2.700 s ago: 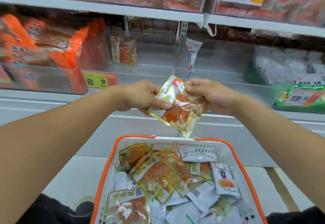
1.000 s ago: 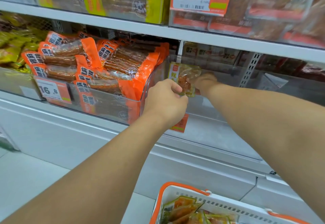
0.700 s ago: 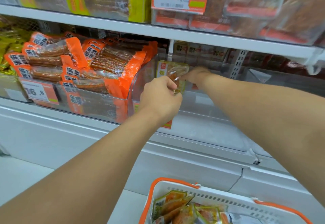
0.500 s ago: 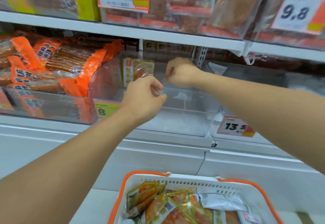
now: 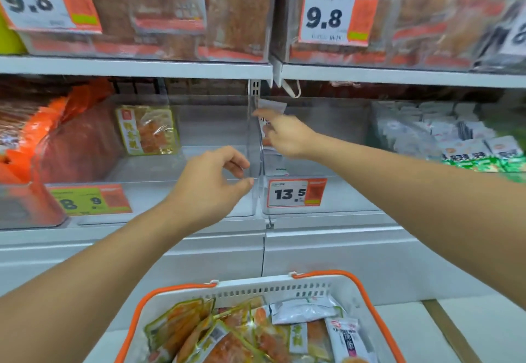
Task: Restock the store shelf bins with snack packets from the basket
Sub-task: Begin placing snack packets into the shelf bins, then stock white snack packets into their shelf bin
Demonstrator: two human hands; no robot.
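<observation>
Both hands up at bins: left hand [image 5: 209,184] loosely curled, empty; right hand [image 5: 284,133] touching white packet [image 5: 269,106], grip unclear.

Bright, even overhead store light, no hard shadows; darker band seen under upper shelf edge [image 5: 136,66]. Glare noted on clear bin walls [image 5: 256,146] and on the film of the upright packet [image 5: 148,130]. Motion blur seen across most of frame, worst at top and right: price tags [image 5: 330,15] soft, green-white packs [image 5: 466,146] smeared. Wide-angle distortion evident: shelf lines bowed, forearms stretched at lower corners. Basket rim [image 5: 273,288] comparatively sharp. Colours slightly oversaturated, esp. orange/red.
</observation>
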